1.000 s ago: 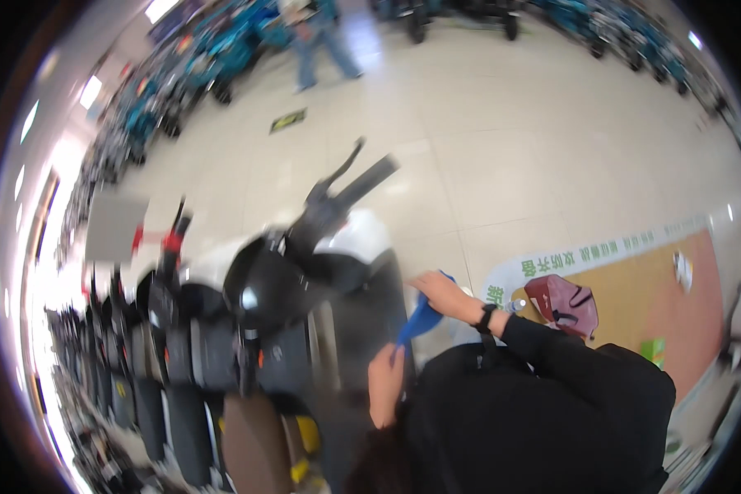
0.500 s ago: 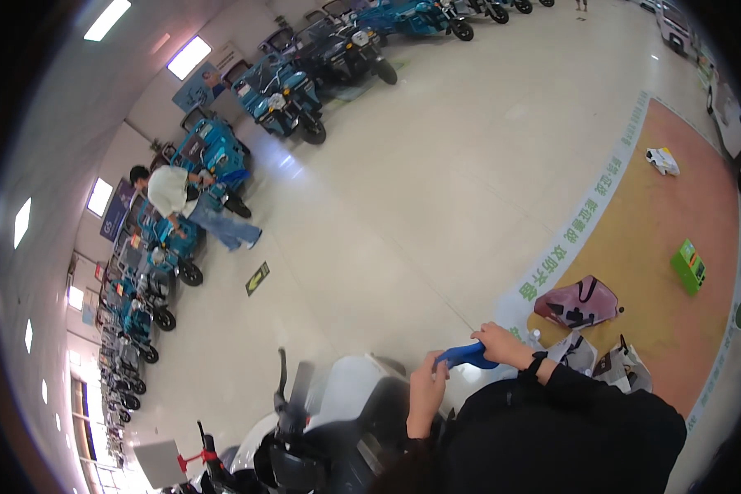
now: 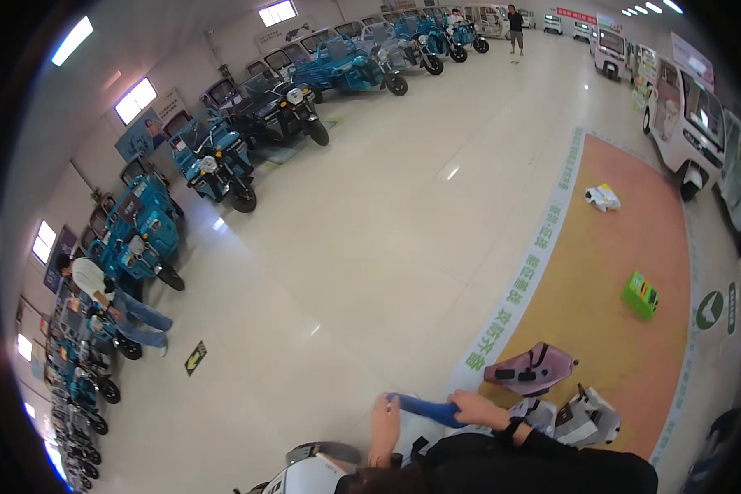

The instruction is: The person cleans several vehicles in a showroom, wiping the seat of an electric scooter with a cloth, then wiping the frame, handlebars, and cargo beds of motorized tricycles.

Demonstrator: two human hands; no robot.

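Between my two hands a strip of blue cloth (image 3: 426, 407) is pulled out lengthwise, bunched and narrow. My left hand (image 3: 384, 421) grips its left end, fingers curled. On the other end my right hand (image 3: 476, 408) is closed, with a dark band around that wrist. Below my left hand stands a white and black scooter (image 3: 305, 473), only partly in view. To the right of my right hand, a pink bag-like piece with black parts (image 3: 532, 369) lies on the floor. Nearer to me are white and grey bags (image 3: 586, 417), partly hidden by my arm.
A green box (image 3: 640, 296) and a white crumpled item (image 3: 603, 198) lie on the orange floor area (image 3: 626, 239). Blue cargo tricycles (image 3: 337, 70) line the left side. A person in a white top (image 3: 89, 278) bends beside them. White enclosed vehicles (image 3: 683, 123) stand at right.
My view has swung up and to the right, showing more of the far hall. The blue cloth is stretched longer, my hands farther apart. The person at left has moved along the row.
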